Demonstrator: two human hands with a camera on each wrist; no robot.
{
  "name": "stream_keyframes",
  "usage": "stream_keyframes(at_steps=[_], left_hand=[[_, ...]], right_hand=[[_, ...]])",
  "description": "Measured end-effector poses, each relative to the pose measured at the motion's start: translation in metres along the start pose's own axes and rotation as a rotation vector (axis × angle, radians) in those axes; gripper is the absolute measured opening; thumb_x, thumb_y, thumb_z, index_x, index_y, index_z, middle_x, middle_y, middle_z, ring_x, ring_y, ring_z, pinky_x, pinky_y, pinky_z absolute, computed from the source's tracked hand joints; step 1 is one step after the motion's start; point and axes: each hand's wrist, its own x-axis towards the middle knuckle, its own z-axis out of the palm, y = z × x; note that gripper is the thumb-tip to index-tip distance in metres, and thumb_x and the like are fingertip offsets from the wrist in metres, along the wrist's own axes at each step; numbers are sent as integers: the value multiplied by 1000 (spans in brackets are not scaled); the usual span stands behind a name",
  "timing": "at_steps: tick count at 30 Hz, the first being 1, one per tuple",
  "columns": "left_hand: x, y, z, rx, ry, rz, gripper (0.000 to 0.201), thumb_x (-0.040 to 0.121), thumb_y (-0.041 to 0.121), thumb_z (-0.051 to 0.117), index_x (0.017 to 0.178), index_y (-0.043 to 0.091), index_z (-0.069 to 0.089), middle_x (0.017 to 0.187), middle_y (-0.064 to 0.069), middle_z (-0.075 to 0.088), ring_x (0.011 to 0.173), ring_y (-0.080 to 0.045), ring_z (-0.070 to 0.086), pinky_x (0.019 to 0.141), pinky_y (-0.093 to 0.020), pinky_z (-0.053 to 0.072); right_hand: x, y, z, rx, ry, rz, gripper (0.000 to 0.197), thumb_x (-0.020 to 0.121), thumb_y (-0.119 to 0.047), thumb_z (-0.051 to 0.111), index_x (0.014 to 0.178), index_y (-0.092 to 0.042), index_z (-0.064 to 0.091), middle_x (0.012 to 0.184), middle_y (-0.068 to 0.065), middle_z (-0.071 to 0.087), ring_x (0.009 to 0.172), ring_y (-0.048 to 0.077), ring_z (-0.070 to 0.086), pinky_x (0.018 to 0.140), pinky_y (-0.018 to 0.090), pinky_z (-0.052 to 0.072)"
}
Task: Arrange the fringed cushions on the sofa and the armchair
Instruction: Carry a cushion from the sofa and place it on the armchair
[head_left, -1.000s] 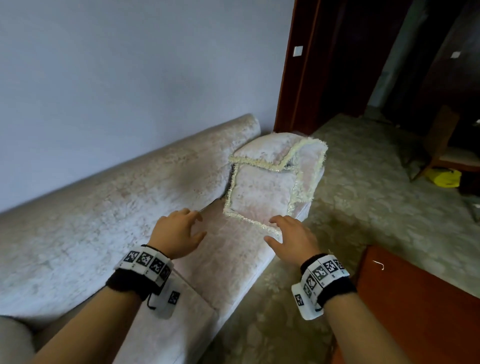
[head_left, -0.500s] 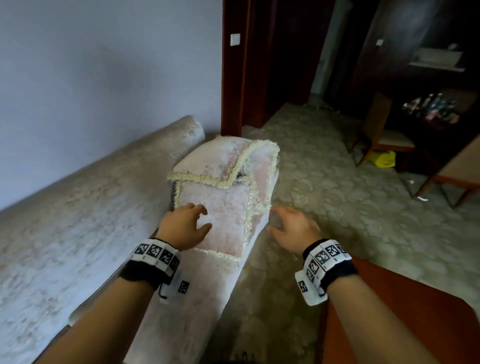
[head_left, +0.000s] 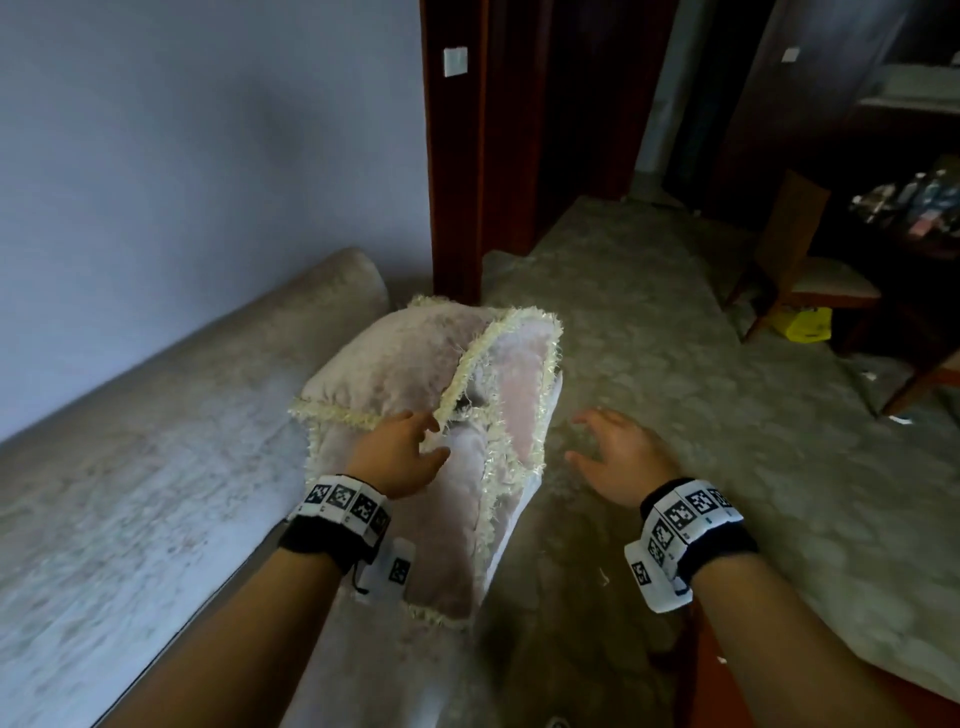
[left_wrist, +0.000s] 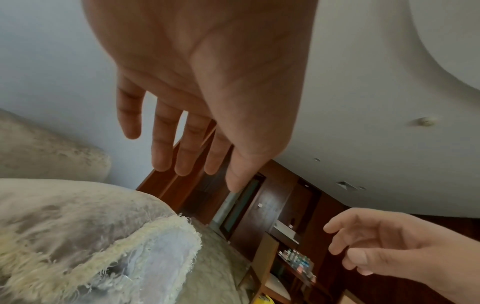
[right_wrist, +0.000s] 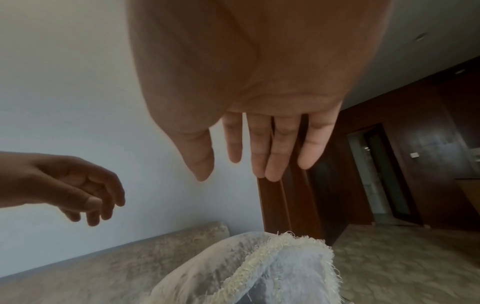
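Note:
Three pale pink fringed cushions are piled at the sofa's (head_left: 156, 467) right end. One lies on top (head_left: 400, 358), one stands behind at the right (head_left: 524, 384), and one leans at the front (head_left: 457, 525). My left hand (head_left: 402, 452) hovers over the front cushion near the top cushion's fringe, fingers straight and holding nothing (left_wrist: 182, 156). My right hand (head_left: 613, 457) is out over the carpet to the right of the pile, fingers spread and empty (right_wrist: 249, 164). Both wrist views show the cream fringe (left_wrist: 145, 246) (right_wrist: 272, 261) below the fingers.
A dark wooden door frame (head_left: 452, 171) stands just past the sofa's end. Patterned carpet (head_left: 701, 415) spreads to the right. A wooden chair (head_left: 800, 270) with a yellow object (head_left: 802, 325) under it stands at the far right. A reddish wooden surface (head_left: 737, 691) is by my right forearm.
I have moved closer to the cushion pile. My left hand has shifted from the sofa seat to over the front cushion. My right hand has left that cushion's lower edge and moved right.

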Motion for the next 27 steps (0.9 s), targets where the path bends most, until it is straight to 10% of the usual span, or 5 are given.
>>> stream_keyframes(at_steps=[15,27], left_hand=[[144,-86,0,50,80,-519,41,89,56,52,122,31,53,110,6,60,96,-16,60,78,-35,51],[306,-173,27,-77,-11,-644,44,89,59,48,124,33,49,109,7,58,93,-13,58,74,-31,51]], right_hand=[[320,-28,29,-19,-204,-432,44,90,-44,57,130,-30,49,126,-5,57,112,20,56,89,38,48],[503,-57,58,-112,-284,-443,45,89,-49,56,130,-33,47,130,-5,56,117,20,54,93,39,48]])
